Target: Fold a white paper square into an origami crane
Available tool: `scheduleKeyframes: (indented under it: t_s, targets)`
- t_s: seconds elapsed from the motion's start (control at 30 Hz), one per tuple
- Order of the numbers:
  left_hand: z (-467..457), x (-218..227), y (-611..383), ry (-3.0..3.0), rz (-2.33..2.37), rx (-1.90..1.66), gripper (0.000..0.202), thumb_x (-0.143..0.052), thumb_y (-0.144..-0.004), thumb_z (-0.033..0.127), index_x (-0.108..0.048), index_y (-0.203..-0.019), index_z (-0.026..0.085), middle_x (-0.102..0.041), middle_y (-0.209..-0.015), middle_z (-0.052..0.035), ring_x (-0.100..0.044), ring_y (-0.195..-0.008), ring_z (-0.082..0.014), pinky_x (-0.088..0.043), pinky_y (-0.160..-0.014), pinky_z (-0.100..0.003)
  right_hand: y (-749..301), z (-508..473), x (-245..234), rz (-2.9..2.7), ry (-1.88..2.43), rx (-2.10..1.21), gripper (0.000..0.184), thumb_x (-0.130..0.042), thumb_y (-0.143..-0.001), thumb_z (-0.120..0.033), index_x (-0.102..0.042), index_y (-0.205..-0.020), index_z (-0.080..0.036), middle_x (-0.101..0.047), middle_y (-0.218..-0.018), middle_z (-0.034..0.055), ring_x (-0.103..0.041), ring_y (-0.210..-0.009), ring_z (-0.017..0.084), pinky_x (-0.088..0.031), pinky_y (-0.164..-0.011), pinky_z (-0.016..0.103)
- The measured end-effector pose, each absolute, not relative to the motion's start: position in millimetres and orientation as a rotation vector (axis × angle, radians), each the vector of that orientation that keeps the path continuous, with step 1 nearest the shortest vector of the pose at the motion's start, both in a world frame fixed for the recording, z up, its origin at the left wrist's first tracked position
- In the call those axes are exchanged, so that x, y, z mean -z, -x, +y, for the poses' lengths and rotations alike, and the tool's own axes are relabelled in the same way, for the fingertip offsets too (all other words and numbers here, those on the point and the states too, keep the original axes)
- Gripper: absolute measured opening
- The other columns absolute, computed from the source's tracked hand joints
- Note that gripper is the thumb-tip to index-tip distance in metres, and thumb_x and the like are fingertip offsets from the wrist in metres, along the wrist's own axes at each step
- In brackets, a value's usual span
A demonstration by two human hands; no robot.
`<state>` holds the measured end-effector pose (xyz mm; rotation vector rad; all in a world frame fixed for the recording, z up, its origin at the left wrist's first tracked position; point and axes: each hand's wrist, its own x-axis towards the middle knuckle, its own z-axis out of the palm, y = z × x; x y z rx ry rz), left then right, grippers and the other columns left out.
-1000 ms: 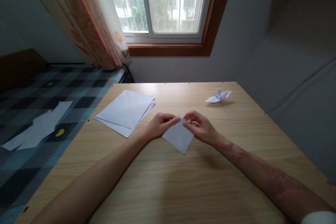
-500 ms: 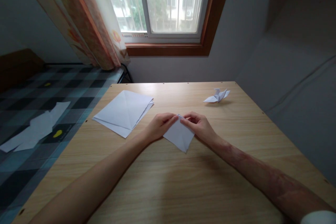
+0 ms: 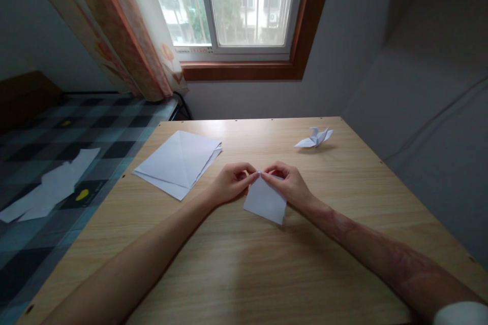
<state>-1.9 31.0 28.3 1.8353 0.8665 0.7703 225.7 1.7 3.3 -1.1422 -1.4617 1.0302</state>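
Observation:
A small folded white paper (image 3: 266,202) hangs from my fingertips just over the middle of the wooden table (image 3: 213,274). My left hand (image 3: 234,182) pinches its top corner between thumb and forefinger. My right hand (image 3: 285,183) pinches the same corner from the other side, its thumb nearly meeting the left thumb. The fingers hide the tip of the corner. To the left of my hands lie several larger white paper sheets (image 3: 179,160), stacked unevenly, the top one creased. At the far right of the table stands a folded white paper crane (image 3: 314,138).
Beside the table on the left is a bed with a checked cover (image 3: 34,259), where white paper strips (image 3: 57,185) lie. A window (image 3: 247,5) with a patterned curtain (image 3: 125,25) is beyond the table. A grey wall (image 3: 430,127) runs along the right.
The small folded paper has turned, its lower edge swinging right and now lying flatter. Both thumbs have drawn closer together at its top corner. The crane and stacked sheets stay put.

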Motion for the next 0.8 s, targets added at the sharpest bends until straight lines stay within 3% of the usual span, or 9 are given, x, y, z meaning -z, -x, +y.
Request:
scheduleKeyframes:
  t_s: [0.17, 0.4, 0.5, 0.63, 0.8]
  targets:
    - [34.3, -27.2, 0.6, -1.892, 0.87, -0.818, 0.041, -0.073, -0.1, 0.053, -0.075, -0.087, 0.014, -0.067, -0.071, -0.002, -0.057, -0.064, -0.012, -0.04, -0.056, -0.021, -222.7, -1.2, -4.8, -1.462, 1.156, -1.026, 0.032, -0.085, -0.087, -0.054, -0.078, -0.087, -0.023, -0.075, -0.078, 0.0045, -0.069, -0.076, 0.022, -0.053, -0.063, 0.031]
    - [36.7, -24.5, -1.1, -1.807, 0.841, -0.743, 0.043, -0.071, -0.101, 0.057, -0.073, -0.094, 0.014, -0.058, -0.062, 0.002, -0.048, -0.056, -0.01, -0.031, -0.052, -0.021, -225.1, -1.2, -3.4, -1.47, 1.142, -1.094, 0.032, -0.083, -0.089, -0.053, -0.077, -0.088, -0.022, -0.074, -0.079, 0.0041, -0.068, -0.074, 0.021, -0.051, -0.062, 0.03]
    - [35.2, -27.5, -0.9, -1.841, 0.85, -0.779, 0.04, -0.071, -0.101, 0.053, -0.073, -0.092, 0.014, -0.059, -0.065, 0.0018, -0.049, -0.058, -0.0101, -0.033, -0.053, -0.021, -223.4, -1.8, -0.4, -1.422, 1.13, -1.13, 0.035, -0.085, -0.089, -0.055, -0.075, -0.09, -0.022, -0.075, -0.081, 0.0042, -0.068, -0.075, 0.02, -0.05, -0.06, 0.029]
    - [32.7, -29.4, -1.3, -1.842, 0.894, -0.885, 0.037, -0.073, -0.099, 0.05, -0.071, -0.088, 0.015, -0.063, -0.071, -0.0001, -0.054, -0.064, -0.011, -0.038, -0.056, -0.02, -219.9, -2.2, 1.2, -1.364, 1.053, -1.26, 0.042, -0.087, -0.087, -0.058, -0.075, -0.106, -0.023, -0.078, -0.086, 0.004, -0.071, -0.076, 0.02, -0.052, -0.062, 0.029]
    - [33.5, -26.4, -3.6, -1.735, 0.875, -0.832, 0.044, -0.071, -0.1, 0.058, -0.072, -0.096, 0.015, -0.065, -0.074, -0.0003, -0.054, -0.062, -0.0114, -0.037, -0.054, -0.021, -221.6, 1.7, 3.8, -1.296, 1.055, -1.279, 0.045, -0.089, -0.084, -0.061, -0.079, -0.102, -0.021, -0.079, -0.085, 0.0052, -0.07, -0.071, 0.02, -0.05, -0.06, 0.029]
